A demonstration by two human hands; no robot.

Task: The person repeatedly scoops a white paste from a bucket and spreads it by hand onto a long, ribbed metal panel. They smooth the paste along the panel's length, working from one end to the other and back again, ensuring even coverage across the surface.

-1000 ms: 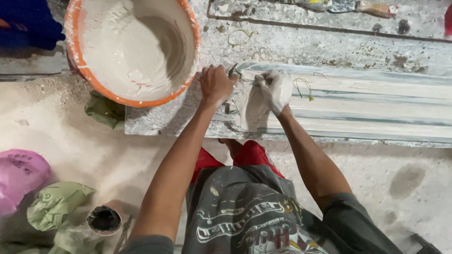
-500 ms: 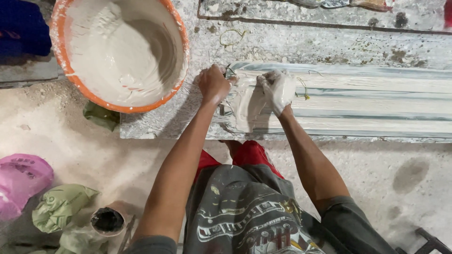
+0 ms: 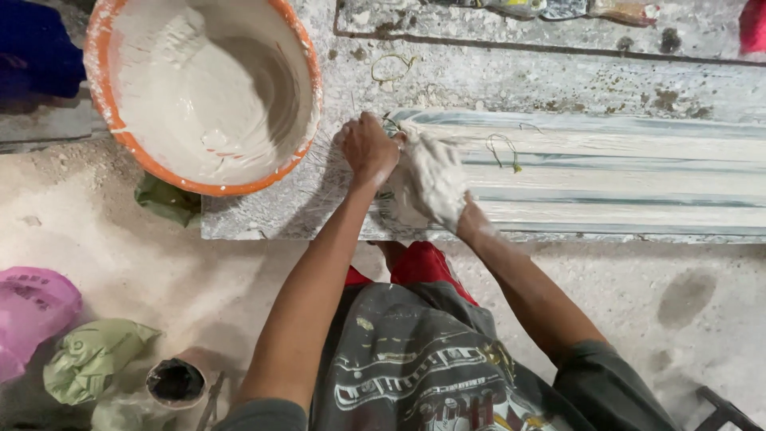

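Plaster is coating the right hand, which is pressing a wet white clump of plaster onto the near end of a long moulded plaster strip; its grip is wrapping the clump, though the fingers are too smeared to tell apart. Just beside it, touching, the left hand is resting palm-down on the same end of the strip, fingers curled close together and holding nothing that is showing. The strip is lying flat along a speckled grey worktop and running off to the right, with pale ridges and darker grooves along its length. Thin loops of greenish fibre are lying on the strip near the hands, and another loop is sitting on the worktop behind them.

An orange bucket, lined with white plaster mix, is standing at the left end of the worktop, near the left hand but apart from it. Below on the dusty floor, a pink bag, a crumpled green bag and a short tube are lying well apart from the hands. The person is wearing a grey printed shirt.
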